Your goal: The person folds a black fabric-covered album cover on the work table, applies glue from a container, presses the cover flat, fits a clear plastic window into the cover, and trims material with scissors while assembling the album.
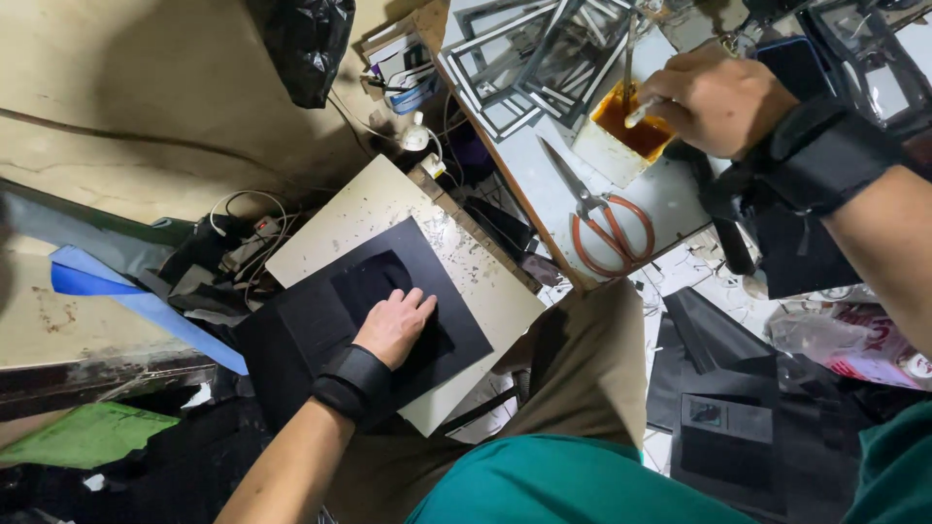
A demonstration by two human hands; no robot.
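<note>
My left hand [393, 325] lies flat, fingers together, on a black sheet [320, 320] with a darker cut piece [374, 277] on top; both rest on a pale speckled board [485, 291]. My right hand [714, 97] grips the pale handle of a brush [643, 110] dipped into a small white tub of orange glue [626, 131] on the grey table [670, 199]. Both wrists wear black straps.
Orange-handled scissors [607, 223] lie on the table beside the tub. Black-and-white frames [529, 58] are stacked behind it. Cables and a plug [417, 136] sit on the floor, a black bag [306, 44] above, blue sheets [126, 291] at left, black pieces [728, 427] at right.
</note>
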